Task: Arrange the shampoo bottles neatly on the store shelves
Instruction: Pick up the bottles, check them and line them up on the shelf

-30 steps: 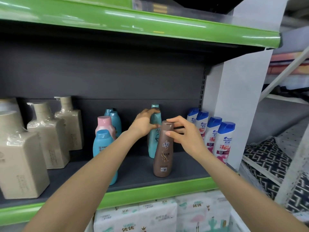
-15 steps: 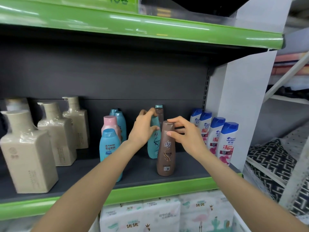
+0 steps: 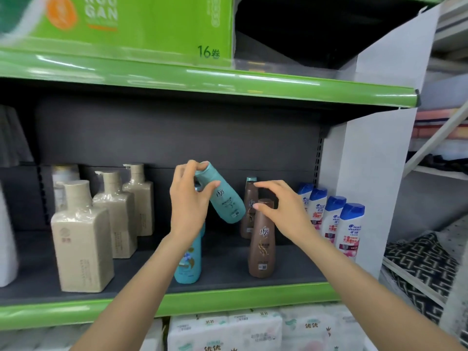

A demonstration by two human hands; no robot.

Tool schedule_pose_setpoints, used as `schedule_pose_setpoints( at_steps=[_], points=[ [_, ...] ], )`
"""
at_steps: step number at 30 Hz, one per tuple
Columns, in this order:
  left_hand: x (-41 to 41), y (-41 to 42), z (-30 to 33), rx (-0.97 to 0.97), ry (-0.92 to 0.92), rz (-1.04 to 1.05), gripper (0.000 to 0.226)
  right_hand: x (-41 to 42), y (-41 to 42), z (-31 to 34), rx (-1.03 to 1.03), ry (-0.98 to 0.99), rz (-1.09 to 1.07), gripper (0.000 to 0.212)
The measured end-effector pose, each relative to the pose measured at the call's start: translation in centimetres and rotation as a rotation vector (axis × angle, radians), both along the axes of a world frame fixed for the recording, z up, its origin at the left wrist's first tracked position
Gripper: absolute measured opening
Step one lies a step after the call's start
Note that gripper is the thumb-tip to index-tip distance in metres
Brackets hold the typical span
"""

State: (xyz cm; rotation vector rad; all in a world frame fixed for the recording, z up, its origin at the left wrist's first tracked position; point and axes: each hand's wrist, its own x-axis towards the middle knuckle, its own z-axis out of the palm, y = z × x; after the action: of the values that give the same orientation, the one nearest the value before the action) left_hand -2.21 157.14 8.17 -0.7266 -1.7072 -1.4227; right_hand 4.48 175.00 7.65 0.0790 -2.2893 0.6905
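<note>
My left hand (image 3: 188,202) grips a teal shampoo bottle (image 3: 222,197) by its cap end and holds it tilted in the air above the dark shelf (image 3: 228,269). My right hand (image 3: 281,206) pinches the cap of a brown bottle (image 3: 262,239) that stands upright near the shelf's front. A second brown bottle (image 3: 249,209) stands behind it, with a teal cap just showing behind that. A blue-teal bottle (image 3: 188,259) stands below my left wrist, partly hidden by it.
Several white bottles with blue caps (image 3: 349,229) line up at the right by the white side panel (image 3: 367,173). Beige pump bottles (image 3: 83,236) stand at the left. A green box (image 3: 139,24) sits on the upper shelf. Tissue packs (image 3: 228,330) lie below.
My left hand has lifted the teal bottle off the shelf and tipped it sideways. My right hand stays on the brown bottle's cap. The camera view has tilted upward.
</note>
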Motion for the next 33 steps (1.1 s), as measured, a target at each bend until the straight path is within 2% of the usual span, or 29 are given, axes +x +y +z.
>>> schedule_pose_setpoints(
  at_steps=[5,9,12,16,19,22,24,27,30,33],
  points=[
    [1.2,-1.4,-0.8,0.224,-0.078,-0.039,0.027,0.5,-1.3,0.0,0.01,-0.066,0.051,0.049],
    [2.3,-2.4,-0.6,0.443,-0.205,-0.199,0.026,0.9,-2.0,-0.2,-0.035,-0.046,0.095,0.068],
    [2.6,-3.0,-0.4,0.571,-0.302,-0.335,0.026,1.4,-2.0,-0.5,-0.16,-0.019,0.165,0.075],
    [3.5,-2.7,-0.2,0.696,-0.44,-0.433,0.024,3.0,-1.9,-0.9,-0.435,0.009,0.313,0.06],
    [3.8,-2.5,-0.7,0.612,-0.492,-0.414,0.023,3.9,-1.5,-1.1,-0.567,0.039,0.35,0.05],
    [4.1,-2.8,-1.1,0.415,-0.483,-0.448,0.031,4.6,-0.7,-1.1,-0.81,0.049,0.421,0.046],
    [4.2,-3.3,-1.1,0.298,-0.458,-0.475,0.038,5.1,-0.2,-0.9,-0.895,0.046,0.458,0.043],
    [4.0,-4.2,-1.4,0.13,-0.408,-0.483,0.041,5.7,0.3,-0.7,-0.904,0.023,0.443,0.039],
    [4.0,-4.6,-1.9,-0.043,-0.349,-0.47,0.031,6.0,0.4,-0.4,-0.896,0.018,0.39,0.038],
    [4.2,-4.3,-2.6,0.035,-0.407,-0.534,0.018,6.6,0.6,-0.1,-0.857,-0.019,0.379,0.039]
  ],
)
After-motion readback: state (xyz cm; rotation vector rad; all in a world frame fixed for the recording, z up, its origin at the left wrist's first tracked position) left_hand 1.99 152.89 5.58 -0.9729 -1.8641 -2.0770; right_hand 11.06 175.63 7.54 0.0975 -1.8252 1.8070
